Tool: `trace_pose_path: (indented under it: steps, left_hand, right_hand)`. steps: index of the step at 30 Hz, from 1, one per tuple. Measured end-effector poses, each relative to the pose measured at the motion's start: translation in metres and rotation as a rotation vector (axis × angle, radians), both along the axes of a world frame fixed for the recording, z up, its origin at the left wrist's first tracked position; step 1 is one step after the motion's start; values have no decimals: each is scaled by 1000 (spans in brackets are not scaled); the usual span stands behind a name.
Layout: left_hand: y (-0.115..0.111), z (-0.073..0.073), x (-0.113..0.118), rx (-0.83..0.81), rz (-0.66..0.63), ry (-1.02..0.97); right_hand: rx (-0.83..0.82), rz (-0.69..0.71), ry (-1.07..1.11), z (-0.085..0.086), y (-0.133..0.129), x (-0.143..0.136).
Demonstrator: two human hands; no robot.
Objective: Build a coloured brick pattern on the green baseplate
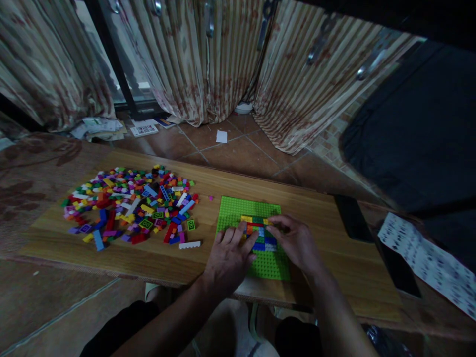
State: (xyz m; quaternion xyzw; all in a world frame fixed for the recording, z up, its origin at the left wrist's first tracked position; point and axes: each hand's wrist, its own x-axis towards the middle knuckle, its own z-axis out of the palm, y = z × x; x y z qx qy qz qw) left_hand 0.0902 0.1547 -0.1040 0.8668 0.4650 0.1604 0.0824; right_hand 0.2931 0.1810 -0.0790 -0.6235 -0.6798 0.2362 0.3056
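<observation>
The plate [267, 267] lies flat on the board [323, 248], right of the bricks [148, 213], side edges running away from the person; its longer axis is unclear. The left hand [228, 255] rests palm down, fingers slightly spread over plate and build [260, 239]; the right [269, 223] has thumb and forefinger close together at the build's far right corner, anything between them unclear

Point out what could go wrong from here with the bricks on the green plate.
The left hand partly covers the built bricks, so a misaligned one might go unnoticed.
The right hand, at their edge, could knock one loose.
The green plate lies near the table's front edge and might slip under a push.
</observation>
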Motion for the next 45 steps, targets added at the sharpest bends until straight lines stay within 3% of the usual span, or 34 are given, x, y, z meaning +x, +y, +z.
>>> trace_pose_path:
  steps: [4,23,27,33,37,42,45]
  left_hand:
    - [0,0,0,11,3,11]
    - [4,2,5,26,13,34]
    - [3,1,3,52,9,25]
    - [3,3,2,56,3,-5]
    - [4,5,0,31,5,-27]
    - [3,4,-3,5,28,-116]
    - [6,4,-8,-17,101,-225]
  right_hand:
    - [-9,-96,-29,0,1,-6]
    - [-64,-80,-77,-7,6,-17]
    - [-62,-83,14,-9,2,-18]
    - [3,-256,139,-7,-1,-4]
    - [24,-391,66,-7,-1,14]
    - [-71,-387,-194,-17,-5,26]
    - [-115,-389,-205,-22,-5,23]
